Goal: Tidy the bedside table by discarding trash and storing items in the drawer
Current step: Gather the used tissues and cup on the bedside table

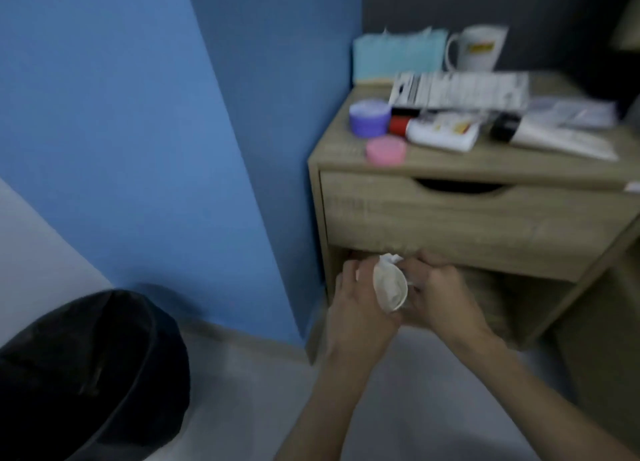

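Head view, downward; near bedside table

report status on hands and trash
Left hand and right hand both grip the crumpled white wad, low by the drawer. Black bin off to the left, nothing between. Drawer shut.

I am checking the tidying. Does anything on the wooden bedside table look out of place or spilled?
Nothing looks spilled. The light wooden bedside table is crowded: a white tube lies flat near a purple round jar and pink round tin. The left hand and right hand hold crumpled white paper, not yet in the black bin.
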Tool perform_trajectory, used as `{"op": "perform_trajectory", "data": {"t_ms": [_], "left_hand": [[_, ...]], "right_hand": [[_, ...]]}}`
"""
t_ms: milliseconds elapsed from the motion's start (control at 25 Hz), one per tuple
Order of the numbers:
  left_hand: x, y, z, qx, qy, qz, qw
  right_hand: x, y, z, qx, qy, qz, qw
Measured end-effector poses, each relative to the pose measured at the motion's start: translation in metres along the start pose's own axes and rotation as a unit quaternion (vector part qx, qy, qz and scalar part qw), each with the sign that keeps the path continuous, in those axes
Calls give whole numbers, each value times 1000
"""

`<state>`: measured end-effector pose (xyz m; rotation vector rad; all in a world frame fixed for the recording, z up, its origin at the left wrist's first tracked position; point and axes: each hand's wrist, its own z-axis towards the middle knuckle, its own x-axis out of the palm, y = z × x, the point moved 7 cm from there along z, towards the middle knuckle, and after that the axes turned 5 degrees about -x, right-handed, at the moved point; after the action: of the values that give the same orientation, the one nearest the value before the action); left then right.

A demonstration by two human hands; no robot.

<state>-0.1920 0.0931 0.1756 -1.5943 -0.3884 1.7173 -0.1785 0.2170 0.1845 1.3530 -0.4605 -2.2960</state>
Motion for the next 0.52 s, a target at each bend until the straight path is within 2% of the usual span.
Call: {"op": "perform_trajectory", "data": {"t_ms": [160,280,400,520], "left_hand": [[-72,-68,49,57,-24,-57,996],[-109,-104,80,76,-36,-64,994],[-123,-119,106,82,-59,-82,992],[-118,-122,123,68,-46,-70,994]], "right_hand": [[-101,37,55,-47,-111,-101,988],[-155,45,83,-33,-171,-158,972],[-166,26,105,-24,-160,-173,972],[-147,0,121,-6,-98,-162,982]]}}
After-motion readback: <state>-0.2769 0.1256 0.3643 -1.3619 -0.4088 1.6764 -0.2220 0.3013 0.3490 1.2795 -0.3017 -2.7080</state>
